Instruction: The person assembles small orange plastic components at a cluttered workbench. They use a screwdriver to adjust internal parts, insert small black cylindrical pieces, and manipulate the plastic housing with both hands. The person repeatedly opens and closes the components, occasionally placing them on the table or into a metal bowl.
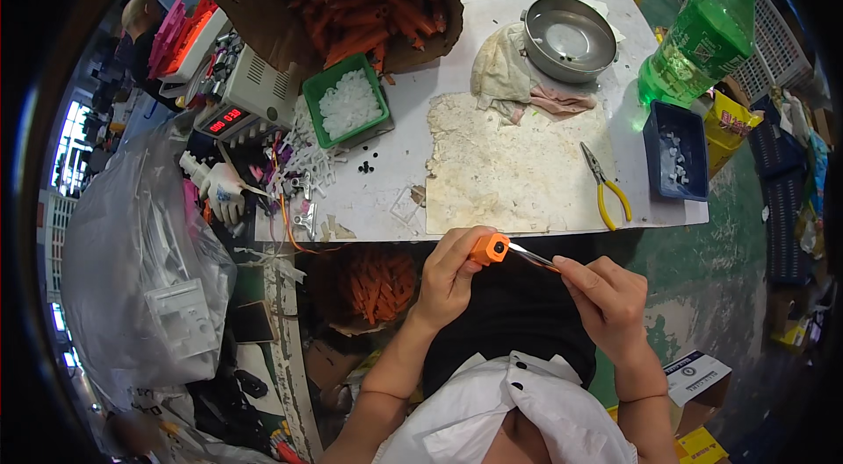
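In front of the table's near edge, my left hand (449, 278) grips an orange plastic part (486, 251) with a hexagonal end, a dark round centre facing right. My right hand (609, 299) is closed on a slim silver metal tool (532, 258) that looks like tweezers. Its tip is close beside the orange part's end; whether they touch I cannot tell. On the tabletop beyond my hands lies a stained, pale work sheet (500, 174). Yellow-handled pliers (604, 187) rest at its right side. Several small black pieces (367, 167) are scattered to its left.
A green tray (386, 117) of white pieces stands before a carton (263, 3) of orange parts. Far right are a metal bowl (571, 69), rag (502, 69), green bottle (702, 43) and blue bin (678, 192). A power supply (250, 95) stands left; more orange parts (378, 284) sit below.
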`<state>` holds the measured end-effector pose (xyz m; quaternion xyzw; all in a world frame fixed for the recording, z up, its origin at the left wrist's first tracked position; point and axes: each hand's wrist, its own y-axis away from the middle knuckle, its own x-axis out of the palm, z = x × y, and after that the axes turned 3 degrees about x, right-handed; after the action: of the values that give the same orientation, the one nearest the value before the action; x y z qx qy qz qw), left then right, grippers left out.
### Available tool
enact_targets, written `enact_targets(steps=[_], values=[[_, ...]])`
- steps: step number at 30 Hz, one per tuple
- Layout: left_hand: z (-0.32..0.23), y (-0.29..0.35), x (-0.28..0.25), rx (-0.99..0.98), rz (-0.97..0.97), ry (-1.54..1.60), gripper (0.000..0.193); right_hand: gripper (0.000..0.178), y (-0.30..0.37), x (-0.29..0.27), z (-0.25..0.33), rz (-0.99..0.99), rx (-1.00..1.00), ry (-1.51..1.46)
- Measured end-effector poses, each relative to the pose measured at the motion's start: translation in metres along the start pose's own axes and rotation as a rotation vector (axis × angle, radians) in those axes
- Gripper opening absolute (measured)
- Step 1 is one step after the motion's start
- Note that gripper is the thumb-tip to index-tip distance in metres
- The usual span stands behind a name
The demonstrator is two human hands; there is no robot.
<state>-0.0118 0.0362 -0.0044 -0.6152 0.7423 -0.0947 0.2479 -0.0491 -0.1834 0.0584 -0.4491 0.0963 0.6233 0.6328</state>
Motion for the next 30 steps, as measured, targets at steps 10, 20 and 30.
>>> enact_targets(steps=[10,20,30], values=[[-0.004,-0.003,-0.009,0.039,0.095,-0.114,0.035,0.029,0.005,0.011,-0.001,0.063,0.246,-0.391],[-0.004,-0.006,-0.005,-0.028,0.093,-0.021,0.048,0.044,0.016,0.017,-0.008,-0.101,-0.068,-0.049],[-0.006,-0.006,-0.012,-0.014,0.156,-0.077,0.032,0.048,0.014,0.015,-0.009,-0.06,-0.11,-0.01]])
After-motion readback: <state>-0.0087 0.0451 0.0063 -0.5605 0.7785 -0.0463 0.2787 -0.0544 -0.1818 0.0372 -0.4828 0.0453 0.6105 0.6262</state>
